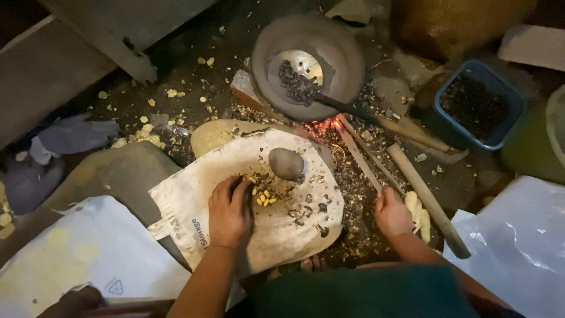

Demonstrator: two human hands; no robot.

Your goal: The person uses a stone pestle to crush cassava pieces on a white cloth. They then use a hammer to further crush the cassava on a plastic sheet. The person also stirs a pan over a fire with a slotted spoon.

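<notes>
Fingers (pixel 238 189) of the left hand (pixel 229 213) lie curled and pressed down on the flat stone slab covered by a dusty white cloth sack (pixel 194 203), their tips touching a small heap of pale yellow shelled kernels (pixel 263 198) mixed with dark husk fragments (pixel 306 211); they rest among the kernels, and no single one can be seen pinched. The right hand (pixel 392 213) is closed around the near end of a thin wooden stick (pixel 360 158), whose far end points toward the glowing embers (pixel 329 125) beneath the round grey metal pan (pixel 347 53). A smooth grey egg-shaped pounding stone (pixel 286 163) sits free on the cloth just beyond the kernels. Judged from their look, the kernels are light, hard, loose and inclined to roll, so they are best gathered by sweeping with cupped fingers or pinched singly; the husks appear brittle and flaky. The stone looks dense and smooth, best taken by a full palm wrap around its middle. A perforated metal ladle (pixel 300 73) holding dark roasted seeds rests in the pan, and a blue plastic tub (pixel 511 94) of dark seeds stands well apart.
</notes>
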